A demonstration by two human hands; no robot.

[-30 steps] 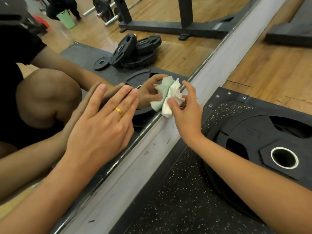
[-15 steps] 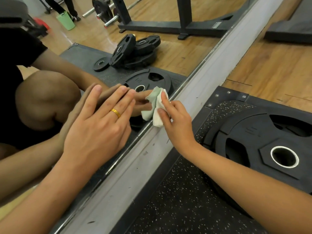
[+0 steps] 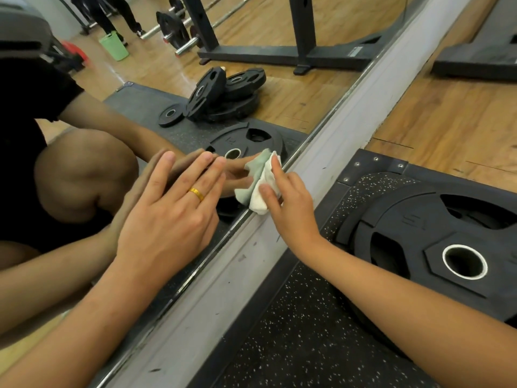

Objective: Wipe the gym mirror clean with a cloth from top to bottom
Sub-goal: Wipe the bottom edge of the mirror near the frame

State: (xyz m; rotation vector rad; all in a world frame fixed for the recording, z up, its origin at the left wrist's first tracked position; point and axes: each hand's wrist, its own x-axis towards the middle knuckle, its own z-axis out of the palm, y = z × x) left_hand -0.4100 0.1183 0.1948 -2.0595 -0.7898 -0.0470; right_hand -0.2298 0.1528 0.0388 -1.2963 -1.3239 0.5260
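The gym mirror [image 3: 279, 88] fills the left of the head view, down to its metal bottom edge. My right hand [image 3: 291, 208] grips a crumpled white cloth [image 3: 264, 183] and presses it on the glass just above that edge. My left hand [image 3: 170, 217], with a gold ring, lies flat on the glass with straight fingers, left of the cloth. Both hands and the cloth are doubled in the reflection.
A grey ledge [image 3: 243, 264] runs diagonally below the mirror. A black weight plate [image 3: 436, 242] lies on speckled rubber matting [image 3: 293, 337] under my right arm. Wooden floor [image 3: 447, 121] and a black rack base [image 3: 481, 60] lie beyond. The mirror reflects plates, a rack, a green bucket.
My right hand has slid the cloth left along the mirror's bottom edge, toward my left hand. My left hand has stayed flat on the glass.
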